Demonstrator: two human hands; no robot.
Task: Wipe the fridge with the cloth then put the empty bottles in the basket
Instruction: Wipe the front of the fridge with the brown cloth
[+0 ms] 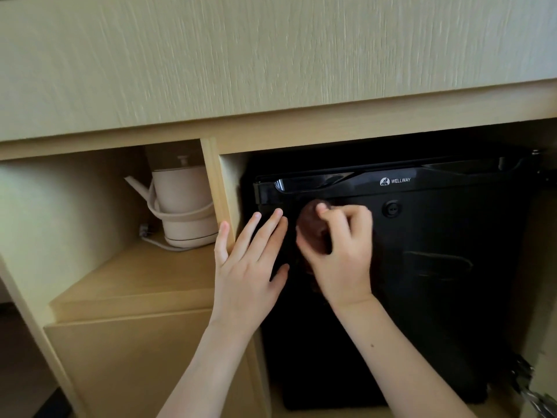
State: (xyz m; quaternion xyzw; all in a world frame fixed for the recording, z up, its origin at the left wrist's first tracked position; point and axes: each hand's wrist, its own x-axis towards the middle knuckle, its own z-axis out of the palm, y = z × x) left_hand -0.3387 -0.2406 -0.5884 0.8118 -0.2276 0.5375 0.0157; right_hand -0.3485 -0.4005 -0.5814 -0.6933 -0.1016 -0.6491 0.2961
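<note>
A small black fridge (pixel 437 267) with a white WELLWAY logo stands inside a pale wooden cabinet, its door closed. My right hand (pixel 340 251) is shut on a bunched dark brown cloth (pixel 312 226) and presses it against the upper left of the fridge door. My left hand (pixel 247 260) lies flat with fingers spread, touching the fridge's left edge and the wooden divider (pixel 223 191). No bottles and no basket are in view.
A beige electric kettle (pixel 184 203) with its cord stands on a wooden shelf (pixel 144 276) in the left compartment. A wide wooden panel (pixel 271 55) spans the top. A metal hinge (pixel 530 387) shows at the lower right corner.
</note>
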